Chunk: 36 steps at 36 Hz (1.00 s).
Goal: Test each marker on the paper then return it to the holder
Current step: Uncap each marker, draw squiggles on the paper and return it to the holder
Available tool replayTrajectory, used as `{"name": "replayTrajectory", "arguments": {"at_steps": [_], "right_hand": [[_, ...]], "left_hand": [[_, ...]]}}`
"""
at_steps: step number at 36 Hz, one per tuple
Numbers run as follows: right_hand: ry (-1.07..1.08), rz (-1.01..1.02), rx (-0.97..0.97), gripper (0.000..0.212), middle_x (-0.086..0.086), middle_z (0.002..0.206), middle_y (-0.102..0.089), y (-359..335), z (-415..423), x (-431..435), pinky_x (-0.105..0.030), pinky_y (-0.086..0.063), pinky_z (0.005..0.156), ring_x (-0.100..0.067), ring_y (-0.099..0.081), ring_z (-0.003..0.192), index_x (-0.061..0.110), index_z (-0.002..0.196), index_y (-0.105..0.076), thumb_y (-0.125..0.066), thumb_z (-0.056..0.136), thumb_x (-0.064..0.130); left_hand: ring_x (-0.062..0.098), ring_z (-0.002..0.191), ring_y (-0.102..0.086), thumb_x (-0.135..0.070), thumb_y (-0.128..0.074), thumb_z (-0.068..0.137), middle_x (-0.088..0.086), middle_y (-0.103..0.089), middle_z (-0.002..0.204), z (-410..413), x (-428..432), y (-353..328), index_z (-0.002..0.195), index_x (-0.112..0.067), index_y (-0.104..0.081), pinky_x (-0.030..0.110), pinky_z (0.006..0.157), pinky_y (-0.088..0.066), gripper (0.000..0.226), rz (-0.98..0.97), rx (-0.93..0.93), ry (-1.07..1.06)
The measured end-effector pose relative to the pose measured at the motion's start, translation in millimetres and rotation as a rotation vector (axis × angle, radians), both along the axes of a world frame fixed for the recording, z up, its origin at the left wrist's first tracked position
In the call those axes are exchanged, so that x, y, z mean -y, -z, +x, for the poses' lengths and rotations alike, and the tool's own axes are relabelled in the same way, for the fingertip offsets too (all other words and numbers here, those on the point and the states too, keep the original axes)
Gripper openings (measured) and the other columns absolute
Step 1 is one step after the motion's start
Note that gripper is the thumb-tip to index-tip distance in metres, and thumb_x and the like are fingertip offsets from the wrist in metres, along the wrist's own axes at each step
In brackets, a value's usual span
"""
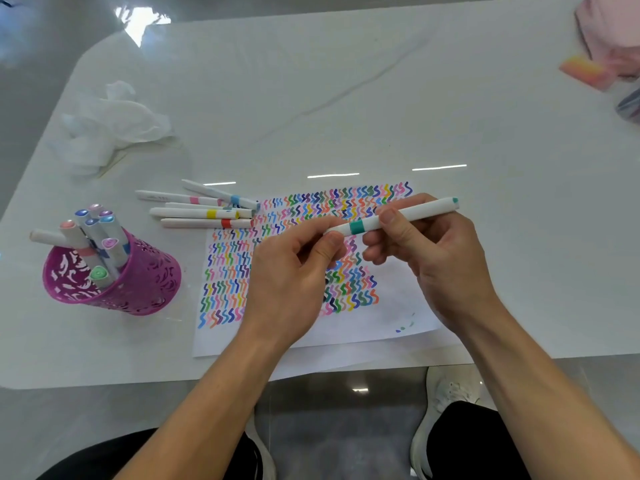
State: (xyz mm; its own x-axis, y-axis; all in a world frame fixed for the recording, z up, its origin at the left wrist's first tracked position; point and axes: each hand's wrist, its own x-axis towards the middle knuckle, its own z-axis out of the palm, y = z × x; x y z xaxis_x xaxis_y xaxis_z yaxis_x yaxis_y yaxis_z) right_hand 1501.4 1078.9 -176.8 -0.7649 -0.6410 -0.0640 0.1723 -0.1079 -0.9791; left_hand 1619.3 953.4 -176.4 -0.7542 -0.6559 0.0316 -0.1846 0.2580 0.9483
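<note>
A white marker (pixel 391 216) with a teal band is being held above the paper (pixel 391 317) by both hands, clear of the sheet and not touching it. Its long axis is lying nearly level, running from lower left to upper right, with the teal-tipped end pointing up and to the right, away from the holder (pixel 138 289). The barrel on the right of the band is being pinched by the right hand (pixel 429 251), thumb on top and the other fingers curled beneath. The left end is being gripped by the left hand (pixel 298 271), thumb and forefinger closed narrowly around what is probably the cap; the very end is being hidden by the fingertips, so whether the cap is on or partly off cannot be told.

The paper is already being filled with rows of coloured squiggles, with bare space left only along its lower edge. Five markers (pixel 204 213) are lying in a loose bundle just beyond the sheet's upper left corner, and several more are standing in the purple holder, well apart to the left on the table (pixel 346 98).

The coming move is judged to turn on the two hands being drawn apart along the marker's axis, the left being the nearer to the holder.
</note>
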Motion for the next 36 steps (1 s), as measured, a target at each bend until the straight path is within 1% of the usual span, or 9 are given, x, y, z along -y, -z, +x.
{"name": "replayTrajectory", "arguments": {"at_steps": [4, 9, 13, 19, 23, 25, 28, 32, 36], "right_hand": [[-0.020, -0.028, 0.044, 0.017, -0.014, 0.079, -0.075, 2.4, 1.3, -0.9, -0.031, -0.059, 0.068, -0.030, -0.074, 0.070, 0.005, 0.097, -0.069, -0.067, 0.093, 0.021], [-0.020, -0.026, 0.079, 0.018, -0.015, 0.081, -0.076, 6.8, 6.6, -2.6, -0.033, -0.060, 0.070, -0.031, -0.075, 0.073, 0.007, 0.099, -0.071, -0.069, 0.096, 0.024], [-0.030, -0.019, 0.135, 0.022, -0.016, 0.084, -0.076, 10.7, 9.1, -3.6, -0.033, -0.060, 0.073, -0.031, -0.075, 0.075, 0.007, 0.102, -0.072, -0.067, 0.093, 0.026], [-0.047, -0.002, 0.155, 0.028, -0.017, 0.088, -0.077, 9.2, 5.1, 1.8, -0.031, -0.061, 0.073, -0.030, -0.076, 0.077, 0.017, 0.101, -0.078, -0.076, 0.085, 0.039], [-0.003, 0.096, 0.084, 0.044, -0.012, 0.084, -0.077, 17.2, 4.1, 2.1, -0.030, -0.061, 0.070, -0.028, -0.075, 0.073, 0.013, 0.115, -0.067, -0.075, 0.085, 0.043], [0.028, 0.125, 0.067, 0.048, -0.011, 0.082, -0.077, 20.5, 2.5, 1.5, -0.028, -0.060, 0.068, -0.026, -0.074, 0.071, 0.016, 0.121, -0.063, -0.073, 0.085, 0.045], [0.105, 0.147, 0.060, 0.040, -0.009, 0.077, -0.076, 24.2, -1.9, -0.1, -0.026, -0.058, 0.064, -0.022, -0.070, 0.066, 0.018, 0.122, -0.064, -0.072, 0.091, 0.041], [0.158, 0.159, 0.041, 0.023, -0.006, 0.072, -0.073, 27.9, -6.4, -0.1, -0.027, -0.055, 0.061, -0.020, -0.066, 0.062, 0.014, 0.119, -0.068, -0.066, 0.102, 0.030], [0.129, 0.191, -0.057, 0.013, -0.005, 0.073, -0.074, 27.4, -3.0, 4.7, -0.024, -0.055, 0.061, -0.018, -0.067, 0.062, 0.022, 0.115, -0.068, -0.063, 0.104, 0.028]], "left_hand": [[0.012, 0.074, -0.069, -0.019, -0.064, 0.097, -0.008, -0.072, 0.076, 1.8, -1.8, -1.1, 0.106, -0.027, -0.075, 0.030, 0.070, -0.058, 0.016, -0.020, 0.000, -0.001], [0.002, 0.079, -0.070, -0.019, -0.067, 0.095, -0.017, -0.073, 0.081, 4.9, -4.7, -1.9, 0.106, -0.036, -0.071, 0.015, 0.071, -0.056, 0.021, -0.042, -0.008, -0.019], [0.005, 0.082, -0.070, -0.024, -0.067, 0.094, -0.018, -0.073, 0.083, 8.4, -2.6, -0.9, 0.103, -0.041, -0.070, 0.026, 0.075, -0.059, 0.019, -0.080, 0.026, 0.016], [0.009, 0.083, -0.068, -0.025, -0.070, 0.094, -0.014, -0.071, 0.087, 6.8, 4.9, -6.5, 0.103, -0.027, -0.074, 0.018, 0.074, -0.052, 0.009, -0.071, -0.056, -0.023], [0.013, 0.088, -0.069, -0.019, -0.073, 0.091, -0.010, -0.073, 0.092, 7.9, 8.0, -11.1, 0.101, -0.021, -0.074, 0.019, 0.078, -0.054, 0.010, -0.035, -0.154, -0.066], [0.015, 0.087, -0.069, -0.019, -0.074, 0.090, -0.009, -0.072, 0.091, 9.6, 10.2, -13.5, 0.100, -0.019, -0.073, 0.019, 0.077, -0.053, 0.010, -0.042, -0.199, -0.091], [0.023, 0.086, -0.069, -0.020, -0.076, 0.089, -0.005, -0.072, 0.091, 12.8, 14.3, -17.3, 0.100, -0.018, -0.071, 0.027, 0.079, -0.055, 0.012, -0.081, -0.247, -0.150], [0.026, 0.083, -0.066, -0.020, -0.078, 0.085, 0.000, -0.070, 0.092, 19.3, 20.5, -23.9, 0.096, -0.030, -0.070, 0.037, 0.079, -0.056, 0.016, -0.157, -0.286, -0.195], [0.025, 0.095, -0.069, -0.020, -0.077, 0.087, -0.002, -0.070, 0.100, 29.8, 26.2, -29.6, 0.097, -0.033, -0.070, 0.030, 0.081, -0.056, 0.017, -0.217, -0.297, -0.201]]}}
